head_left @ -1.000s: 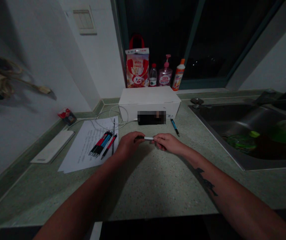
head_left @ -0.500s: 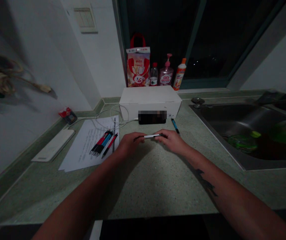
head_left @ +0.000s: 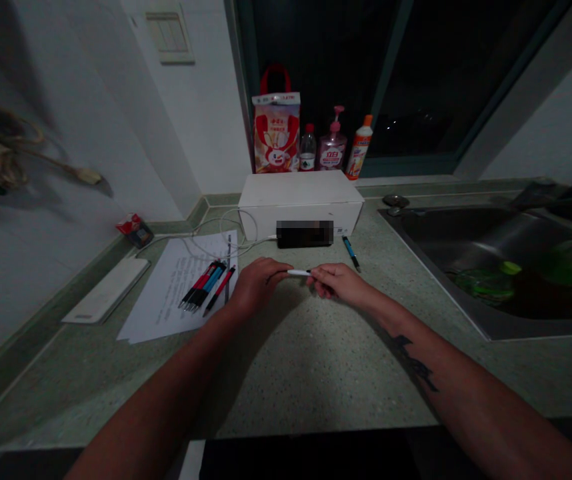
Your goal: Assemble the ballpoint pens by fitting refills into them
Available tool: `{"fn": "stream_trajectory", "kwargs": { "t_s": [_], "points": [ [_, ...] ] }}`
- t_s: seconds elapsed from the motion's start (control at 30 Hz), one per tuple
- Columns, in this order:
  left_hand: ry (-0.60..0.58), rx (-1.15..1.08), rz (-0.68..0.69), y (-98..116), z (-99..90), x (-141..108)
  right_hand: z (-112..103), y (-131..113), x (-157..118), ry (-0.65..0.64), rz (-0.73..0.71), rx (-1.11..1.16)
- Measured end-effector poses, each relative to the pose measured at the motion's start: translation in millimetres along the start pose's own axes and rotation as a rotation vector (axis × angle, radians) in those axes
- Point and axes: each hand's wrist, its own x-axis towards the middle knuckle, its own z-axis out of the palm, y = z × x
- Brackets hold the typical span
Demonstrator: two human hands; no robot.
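A white pen is held level between the left hand and right hand, both apparently closed on it, above a speckled countertop; dim light obscures the exact grip.

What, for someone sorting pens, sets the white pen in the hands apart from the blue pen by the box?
The white pen is held between the left hand and right hand, while the blue pen lies on the counter. The white pen shows a white barrel; the blue pen, a blue-and-black one. Both are slim.
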Motion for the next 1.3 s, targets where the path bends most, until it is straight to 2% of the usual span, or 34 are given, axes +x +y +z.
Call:
{"fn": "stream_trajectory", "kwargs": {
  "t_s": [0.27,0.57,0.73,0.9,1.0,1.17,1.3],
  "points": [
    [-0.099,0.059,0.031,1.5,8.9,-5.2,1.4,-0.1,-3.1,-0.113,-0.055,-0.098],
    [-0.106,-0.088,-0.092,8.0,8.9,-4.6,2.2,-2.2,-5.1,0.042,-0.222,-0.326],
    [-0.180,-0.232,-0.199,7.8,11.2,-3.8,2.0,-6.2,-5.9,0.095,-0.261,-0.405],
    [-0.103,-0.136,-0.144,6.4,13.9,-3.1,3.4,-3.4,-4.1,0.071,-0.281,-0.485],
    [-0.104,-0.085,-0.116,5.7,16.3,-4.7,3.4,-1.1,-2.9,0.055,-0.252,-0.513],
    [-0.114,-0.078,-0.137,5.0,20.7,-7.1,4.7,-0.6,-2.7,0.144,-0.313,-0.504],
    [-0.094,-0.066,-0.101,6.9,21.6,-7.0,7.4,-0.2,-3.8,0.059,-0.229,-0.516]
  ]
}}
